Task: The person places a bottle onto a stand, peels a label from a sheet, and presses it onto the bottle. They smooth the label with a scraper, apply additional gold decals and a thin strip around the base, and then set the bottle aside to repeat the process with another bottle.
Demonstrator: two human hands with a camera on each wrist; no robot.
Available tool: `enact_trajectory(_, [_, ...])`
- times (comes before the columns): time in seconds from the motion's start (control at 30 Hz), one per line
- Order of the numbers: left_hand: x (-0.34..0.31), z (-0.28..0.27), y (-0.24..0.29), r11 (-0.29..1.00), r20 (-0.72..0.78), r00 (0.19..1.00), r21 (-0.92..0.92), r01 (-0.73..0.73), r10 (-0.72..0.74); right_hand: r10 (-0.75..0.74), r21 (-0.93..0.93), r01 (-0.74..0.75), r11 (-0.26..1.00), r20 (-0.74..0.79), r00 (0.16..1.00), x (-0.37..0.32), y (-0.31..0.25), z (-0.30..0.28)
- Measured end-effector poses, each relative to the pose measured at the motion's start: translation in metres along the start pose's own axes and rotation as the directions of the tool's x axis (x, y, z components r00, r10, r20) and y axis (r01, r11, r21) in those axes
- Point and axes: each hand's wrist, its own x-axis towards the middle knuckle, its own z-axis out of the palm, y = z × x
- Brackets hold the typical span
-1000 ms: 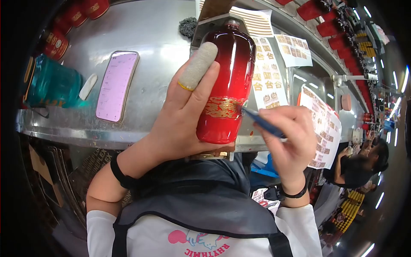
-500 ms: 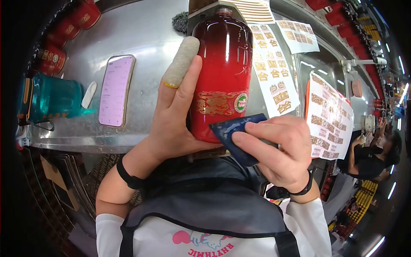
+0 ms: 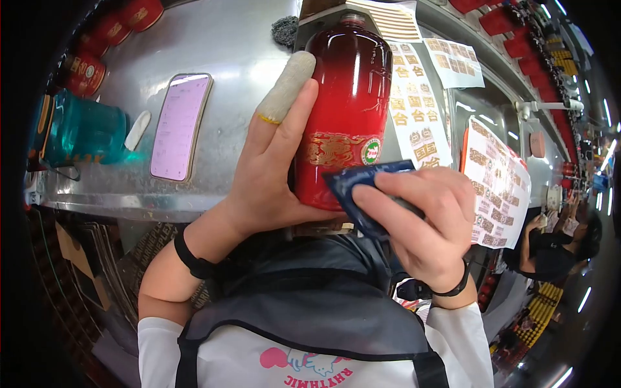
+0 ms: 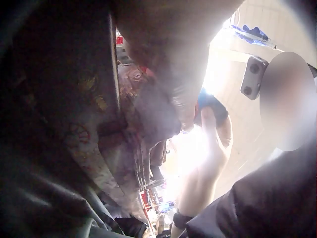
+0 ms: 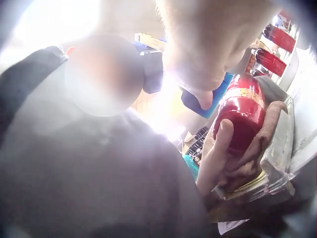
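A red glass bottle (image 3: 352, 90), dark toward its neck, lies with its base toward me in the head view. My left hand (image 3: 262, 171) grips it, fingers along its left side and thumb across the base; a cloth finger cot (image 3: 288, 87) covers one finger. Around the lower body runs a gold patterned band (image 3: 333, 149) with a round green-and-white emblem (image 3: 370, 151). My right hand (image 3: 430, 223) pinches a flat dark-blue scraper (image 3: 349, 191), whose edge overlaps the bottle just below the emblem. The right wrist view shows the bottle (image 5: 242, 111) from its base end.
A phone (image 3: 181, 126), a white roll (image 3: 137, 131) and a teal container (image 3: 87, 129) stand left on the metal table. Gold decal sheets (image 3: 424, 123) lie right of the bottle, with another printed sheet (image 3: 495, 187) nearer. Red bottles line the far edges.
The scraper has gone from edge-on beside the band to showing its flat face lower on the bottle. The bottle has rolled, bringing the round emblem into sight.
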Motion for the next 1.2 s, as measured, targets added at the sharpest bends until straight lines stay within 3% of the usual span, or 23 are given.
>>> enact_trajectory(0.33, [0.0,0.002,-0.004,0.999,-0.055,0.998,-0.027,-0.02,0.018,-0.034,-0.038,0.037,0.999,0.08,0.996,-0.002,-0.005,0.004])
enact_trajectory(0.5, [0.0,0.0,-0.005,0.999,-0.04,0.999,-0.038,-0.025,0.023,0.07,-0.028,-0.067,0.997,0.147,0.987,0.003,-0.008,-0.006])
enact_trajectory(0.73, [0.0,0.004,-0.007,0.997,-0.106,0.994,-0.061,-0.038,0.031,0.045,-0.097,-0.035,0.995,0.098,0.994,0.011,-0.008,0.004])
enact_trajectory(0.93, [0.001,0.0,-0.006,0.997,-0.109,0.993,-0.061,-0.051,0.045,-0.01,-0.092,0.024,0.995,0.156,0.988,0.023,-0.01,0.004])
enact_trajectory(1.03, [0.0,0.0,-0.006,0.996,-0.115,0.992,-0.067,-0.062,0.054,0.018,-0.177,0.009,0.984,0.151,0.988,0.028,0.001,0.0])
enact_trajectory(1.2, [-0.001,0.0,-0.008,0.996,-0.123,0.991,-0.06,-0.062,0.055,-0.084,-0.094,0.107,0.99,0.221,0.972,0.035,-0.007,0.001])
